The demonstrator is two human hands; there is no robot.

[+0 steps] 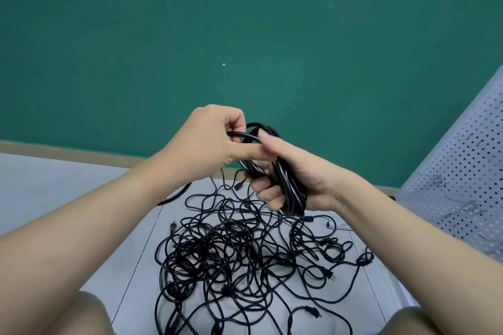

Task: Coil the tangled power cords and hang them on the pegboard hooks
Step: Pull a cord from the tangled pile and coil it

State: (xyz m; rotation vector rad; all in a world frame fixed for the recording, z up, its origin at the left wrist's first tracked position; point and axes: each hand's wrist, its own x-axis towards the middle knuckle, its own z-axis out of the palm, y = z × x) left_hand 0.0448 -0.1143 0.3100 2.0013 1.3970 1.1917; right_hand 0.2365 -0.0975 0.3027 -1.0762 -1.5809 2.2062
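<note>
Our right hand [288, 174] clamps the coiled black rubber power cord [292, 193] so loops stay gathered, while our left hand [215, 136] pinches its free strand to wrap.

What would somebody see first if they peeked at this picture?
Probably the big messy heap of black cords tangled on the grey floor, low in the middle. Just above it, the right hand grips a neat coiled bundle while the left hand pinches a loop of the same cord. On the right leans a white pegboard with wire hooks, against a green wall.
</note>
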